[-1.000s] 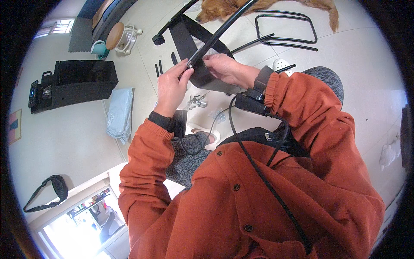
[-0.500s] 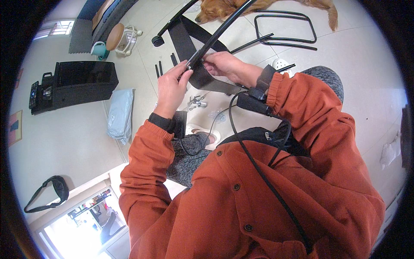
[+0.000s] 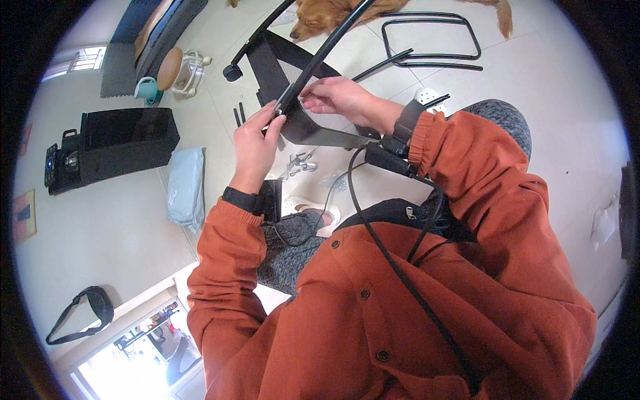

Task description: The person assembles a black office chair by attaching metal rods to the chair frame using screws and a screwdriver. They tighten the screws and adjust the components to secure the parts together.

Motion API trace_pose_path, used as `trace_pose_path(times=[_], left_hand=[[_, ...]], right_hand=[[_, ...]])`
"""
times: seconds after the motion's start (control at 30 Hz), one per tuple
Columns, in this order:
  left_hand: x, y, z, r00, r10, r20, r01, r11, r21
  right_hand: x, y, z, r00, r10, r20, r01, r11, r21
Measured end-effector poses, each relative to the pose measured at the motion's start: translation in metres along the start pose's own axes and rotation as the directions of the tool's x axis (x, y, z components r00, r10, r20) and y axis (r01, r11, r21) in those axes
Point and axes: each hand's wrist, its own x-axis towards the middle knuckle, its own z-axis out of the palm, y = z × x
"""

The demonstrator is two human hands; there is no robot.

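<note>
My left hand (image 3: 257,143) is closed on the lower end of a black metal tube (image 3: 327,52), with thumb and fingers at a small silvery fitting there. The tube slants up and away to the right, across a black mesh panel (image 3: 293,130) with a pale grey mesh middle. My right hand (image 3: 343,101) is on the tube's right side, over the mesh. Its fingers are curled together close to the tube; whatever they pinch is too small to make out. A black caster wheel (image 3: 232,72) sits on the frame's far left end. Several small metal parts (image 3: 299,165) lie below on the floor.
A bent black tube frame (image 3: 433,40) lies at the far right, near a lying dog (image 3: 327,17). Left are a black appliance (image 3: 127,140), a pale wrapped package (image 3: 185,187) and a round-topped stool (image 3: 170,69). A black cable (image 3: 400,273) hangs across my front.
My right fingers have drawn back from against the mesh and curled beside the tube. My left hand still holds the tube end. The whole view has shifted slightly.
</note>
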Motion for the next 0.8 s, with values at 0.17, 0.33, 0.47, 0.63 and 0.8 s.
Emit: trace_pose_path(times=[0.17,0.33,0.47,0.63,0.8], left_hand=[[0.001,0.001,0.001,1.0,-0.013,0.006,0.013,1.0,0.005],[0.001,0.005,-0.002,0.999,-0.032,0.021,0.031,0.998,0.047],[0.001,0.007,-0.002,0.999,-0.036,0.023,0.035,0.999,0.031],[0.001,0.007,-0.003,1.0,-0.022,0.015,0.021,0.998,0.06],[0.001,0.01,-0.003,1.0,-0.009,0.01,0.008,0.999,0.049]], right_hand=[[-0.005,-0.003,0.005,1.0,0.011,0.004,-0.01,0.991,-0.136],[-0.014,-0.019,0.007,0.992,0.123,0.028,-0.111,0.956,-0.271],[-0.021,-0.027,0.013,0.986,0.165,-0.012,-0.163,0.957,-0.241],[-0.018,-0.024,0.019,0.987,0.156,0.031,-0.149,0.978,-0.148],[-0.011,-0.017,0.019,0.994,0.101,0.032,-0.094,0.981,-0.169]])
